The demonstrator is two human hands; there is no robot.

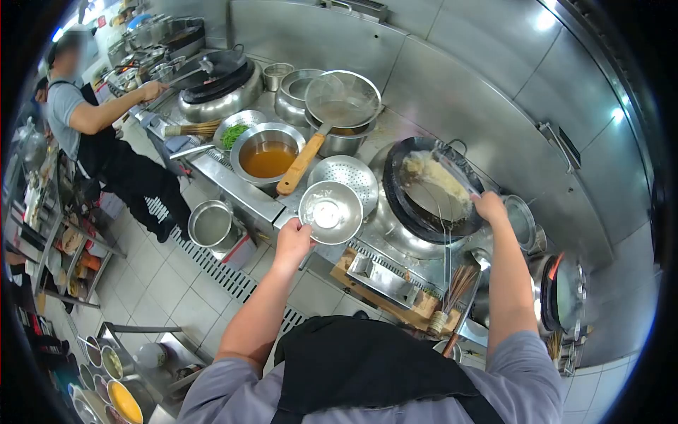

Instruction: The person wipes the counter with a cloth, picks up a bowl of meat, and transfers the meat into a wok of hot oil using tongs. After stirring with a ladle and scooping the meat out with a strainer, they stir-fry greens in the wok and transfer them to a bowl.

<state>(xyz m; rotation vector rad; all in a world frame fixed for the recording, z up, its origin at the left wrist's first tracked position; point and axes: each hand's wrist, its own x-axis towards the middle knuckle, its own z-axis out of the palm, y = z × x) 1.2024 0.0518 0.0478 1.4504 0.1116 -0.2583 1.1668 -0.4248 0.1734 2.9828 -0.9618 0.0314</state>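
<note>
My left hand [292,244] grips the rim of a shiny steel bowl [330,212], thumb over the edge, with only a little pale residue showing inside. The bowl is beside a perforated steel strainer [346,178]. Over the right part of a black wok [417,205], my right hand [489,208] is closed on the near end of a greyish, see-through container [459,169]; its exact kind I cannot tell. Pale yellowish food [432,172] lies in the wok next to that container. A thin metal handle [446,247] slants out over the wok's near rim.
A wooden-handled mesh skimmer [342,99] rests across pots. Left of it stand a pot of brown liquid [268,157] and a colander of chopped greens [235,134]. A ladle [481,258] and bamboo brush [452,300] lie near right. A person [99,134] works at another wok.
</note>
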